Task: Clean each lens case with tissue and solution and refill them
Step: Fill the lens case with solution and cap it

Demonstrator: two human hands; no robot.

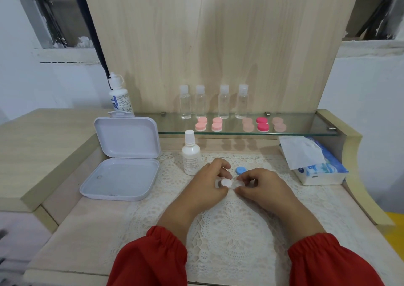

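Lens case (230, 183), small, white and made of two round wells joined side by side, sits low over the lace mat (229, 237) in the middle of the surface (65, 237), held between both hands. One well on the left side shows a flat round white top; the right well looks paler and glossy, and whether it is capped cannot be told. Left hand (207, 185) has its fingers curled in and pinches the left end of the case between thumb and fingertips. Right hand (260, 185) is likewise curled narrow, its thumb and fingertips pinching the right end. Both wrists come out of gathered red sleeves (153, 259). Just beyond the fingers a round blue cap (240, 170) lies on the mat, a pale openwork piece with scalloped circles. Near it on the left stands a white plastic spray bottle (190, 155), upright with a tall cap. Further left a smooth white hinged box (122, 161) with rounded corners stands open, its lid upright. Behind that a larger white solution bottle (120, 95) stands upright. At the right edge a soft blue tissue pack (323, 170) has a white sheet pulled up from it. On the glass shelf (306, 130) at the back stand four clear bottles (213, 102) in a row, with five pink and magenta cases (240, 124) in front of them.
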